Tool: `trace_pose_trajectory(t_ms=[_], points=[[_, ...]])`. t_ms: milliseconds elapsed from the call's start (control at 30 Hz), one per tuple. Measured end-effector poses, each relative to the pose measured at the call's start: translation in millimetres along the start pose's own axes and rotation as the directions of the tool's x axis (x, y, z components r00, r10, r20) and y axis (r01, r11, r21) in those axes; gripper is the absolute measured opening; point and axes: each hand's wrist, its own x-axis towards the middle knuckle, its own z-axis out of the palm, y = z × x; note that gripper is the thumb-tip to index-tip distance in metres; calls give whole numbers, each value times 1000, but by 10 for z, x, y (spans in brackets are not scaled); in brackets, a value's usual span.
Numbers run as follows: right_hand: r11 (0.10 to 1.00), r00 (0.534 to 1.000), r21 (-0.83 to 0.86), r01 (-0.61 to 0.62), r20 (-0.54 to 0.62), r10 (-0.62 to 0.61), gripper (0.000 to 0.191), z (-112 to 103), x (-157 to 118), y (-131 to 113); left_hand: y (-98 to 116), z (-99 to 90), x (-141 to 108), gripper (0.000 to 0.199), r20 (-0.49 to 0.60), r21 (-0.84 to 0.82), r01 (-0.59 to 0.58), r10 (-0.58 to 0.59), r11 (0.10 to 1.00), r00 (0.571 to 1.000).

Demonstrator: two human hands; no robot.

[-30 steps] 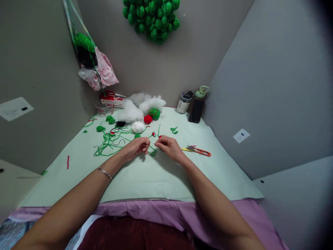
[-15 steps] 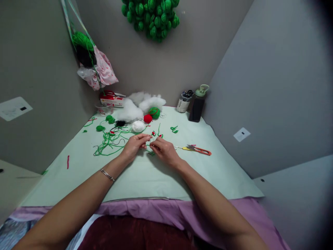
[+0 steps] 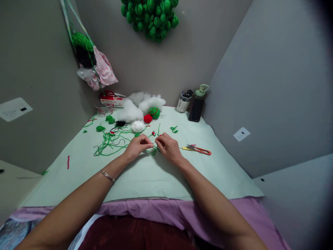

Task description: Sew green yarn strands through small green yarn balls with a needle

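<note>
Near the middle of the table, my left hand (image 3: 136, 147) is closed in a pinch, its fingertips pointing right. Facing it, my right hand (image 3: 168, 147) is also pinched, a small gap away. A thin pale strand seems to run between the fingertips; what each pinch holds is too small to name. Green yarn (image 3: 108, 149) lies tangled left of my left hand. Just beyond the hands is a small red, white and green piece (image 3: 153, 133). A white yarn ball (image 3: 138, 126), a red ball (image 3: 147, 118) and a green ball (image 3: 154, 113) sit farther back.
Orange-handled snips (image 3: 203, 150) and a yellow-handled tool (image 3: 185, 148) lie right of my right hand. White stuffing (image 3: 130, 110), a pen holder (image 3: 183, 103) and a dark bottle (image 3: 197, 108) stand at the back. A pink dotted bag (image 3: 104, 67) hangs at the left wall.
My right hand has shifted slightly right, and the gap between the fingertips has widened. A bit of green now shows beyond my left hand.
</note>
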Motion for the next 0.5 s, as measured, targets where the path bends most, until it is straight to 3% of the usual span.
trace_pose_trajectory(t_ms=[233,367,500], points=[[995,999,93,20,24,-22,16,74,-12,-3,-21,-1,15,30,6,-274,81,-83,958,997],[986,996,148,70,-59,-62,15,29,6,-19,-37,-37,57,34,-97,-287,84,-117,954,988],[982,986,181,57,-163,-27,15,-49,31,-18,-29,-80,82,38,-146,-323,57,-109,945,983]])
